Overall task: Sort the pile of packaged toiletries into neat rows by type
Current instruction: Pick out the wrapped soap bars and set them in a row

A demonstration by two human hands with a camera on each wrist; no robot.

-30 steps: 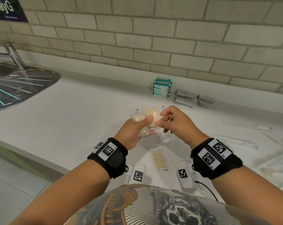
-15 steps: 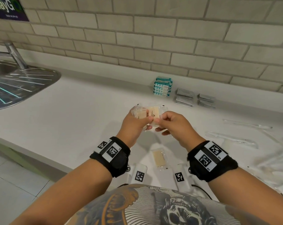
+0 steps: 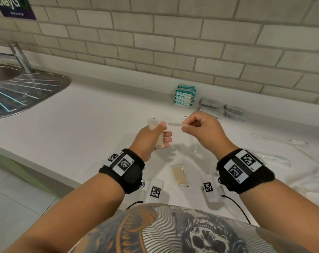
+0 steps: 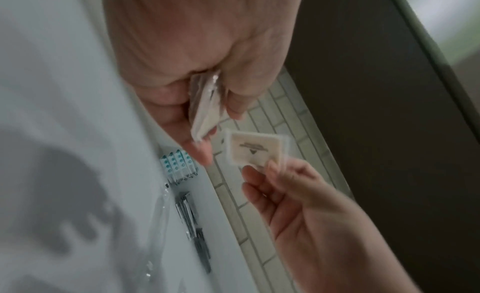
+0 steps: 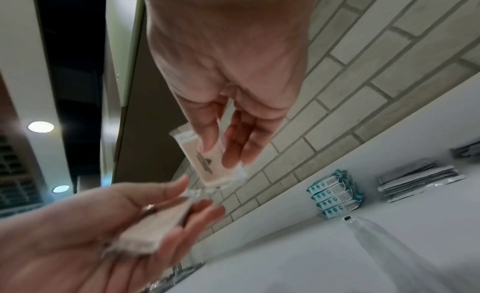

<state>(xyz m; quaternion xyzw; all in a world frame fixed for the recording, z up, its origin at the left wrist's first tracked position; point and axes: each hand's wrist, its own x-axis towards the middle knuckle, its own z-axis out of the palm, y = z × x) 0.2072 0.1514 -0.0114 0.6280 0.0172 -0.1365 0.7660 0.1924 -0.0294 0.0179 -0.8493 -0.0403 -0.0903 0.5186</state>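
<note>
My left hand [image 3: 156, 136] holds a small stack of beige soap packets [image 3: 159, 138] above the white counter [image 3: 81, 125]; the left wrist view shows the stack [image 4: 207, 110] pinched between thumb and fingers. My right hand [image 3: 200, 125] pinches a single wrapped beige soap packet [image 3: 176, 124], seen edge-on, just right of the left hand. In the right wrist view that packet [image 5: 207, 164] hangs from my fingertips above the left hand's stack [image 5: 155, 225]. Another soap packet [image 3: 179, 173] lies on the counter below my hands.
A stack of teal-and-white packets [image 3: 184, 95] and two stacks of grey sachets [image 3: 209, 106] [image 3: 233, 111] stand in a row by the brick wall. Clear-wrapped long items [image 3: 279, 139] lie at the right. A steel sink drainer [image 3: 21, 90] is at the far left.
My hands have drawn apart. The right hand has pulled one soap packet away from the stack in the left hand and turned it edge-on.
</note>
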